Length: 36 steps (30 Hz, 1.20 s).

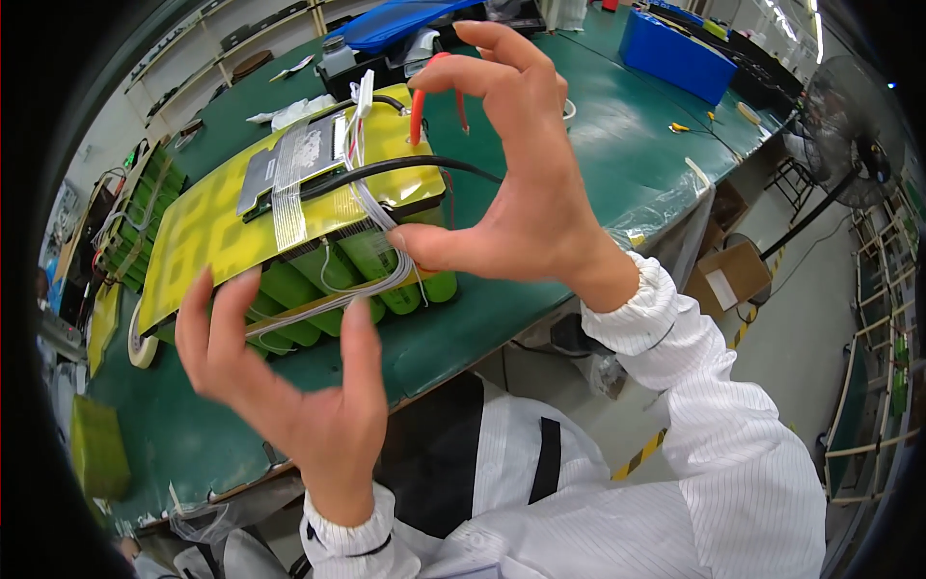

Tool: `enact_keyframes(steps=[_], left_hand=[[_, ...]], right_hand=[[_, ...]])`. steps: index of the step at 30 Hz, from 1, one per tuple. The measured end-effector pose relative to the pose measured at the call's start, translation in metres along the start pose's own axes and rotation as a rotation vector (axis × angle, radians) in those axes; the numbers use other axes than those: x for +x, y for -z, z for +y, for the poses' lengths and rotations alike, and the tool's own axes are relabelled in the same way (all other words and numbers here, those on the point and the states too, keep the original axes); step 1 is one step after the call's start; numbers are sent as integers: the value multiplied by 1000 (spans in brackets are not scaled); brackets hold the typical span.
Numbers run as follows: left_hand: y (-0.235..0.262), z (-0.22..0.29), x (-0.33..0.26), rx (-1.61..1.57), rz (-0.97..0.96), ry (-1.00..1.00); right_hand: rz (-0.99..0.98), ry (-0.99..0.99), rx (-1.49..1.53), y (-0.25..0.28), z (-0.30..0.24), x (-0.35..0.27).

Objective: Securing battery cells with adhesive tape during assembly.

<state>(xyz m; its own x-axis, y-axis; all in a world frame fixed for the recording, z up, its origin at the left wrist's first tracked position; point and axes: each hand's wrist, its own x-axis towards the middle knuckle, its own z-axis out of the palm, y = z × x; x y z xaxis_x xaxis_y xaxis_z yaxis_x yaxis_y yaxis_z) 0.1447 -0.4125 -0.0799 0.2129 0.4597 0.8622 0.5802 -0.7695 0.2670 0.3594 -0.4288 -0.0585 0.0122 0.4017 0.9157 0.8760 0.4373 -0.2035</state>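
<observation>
In front of me on the green table is a battery pack of green cylindrical cells topped by a yellow sheet. Clear ribbed tape holds a grey circuit board on that sheet. A bundle of thin white wires runs along the pack's near side. My left hand is open at the near left edge, fingertips by the sheet and thumb by the wires. My right hand is open over the right end, thumb at the white wires, fingers curved near a red lead. A black cable passes behind this hand.
A second pack of green cells stands at the far left, and a tape roll lies beside the near pack. Farther back are a blue box and a white bottle. A fan and cardboard box stand right of the table.
</observation>
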Motion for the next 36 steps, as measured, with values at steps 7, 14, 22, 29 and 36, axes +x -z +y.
enact_keyframes(steps=[7,14,22,29,36], left_hand=[[-33,9,19,49,117,-42],[-34,5,24,55,131,-29],[-33,2,29,-24,77,53],[-33,0,31,25,77,56],[-29,2,31,42,88,47]], right_hand=[[-6,118,16,14,9,19],[-122,227,26,18,7,51],[-384,115,315,24,10,64],[-268,246,134,-13,30,57],[-522,-185,466,-12,27,57]])
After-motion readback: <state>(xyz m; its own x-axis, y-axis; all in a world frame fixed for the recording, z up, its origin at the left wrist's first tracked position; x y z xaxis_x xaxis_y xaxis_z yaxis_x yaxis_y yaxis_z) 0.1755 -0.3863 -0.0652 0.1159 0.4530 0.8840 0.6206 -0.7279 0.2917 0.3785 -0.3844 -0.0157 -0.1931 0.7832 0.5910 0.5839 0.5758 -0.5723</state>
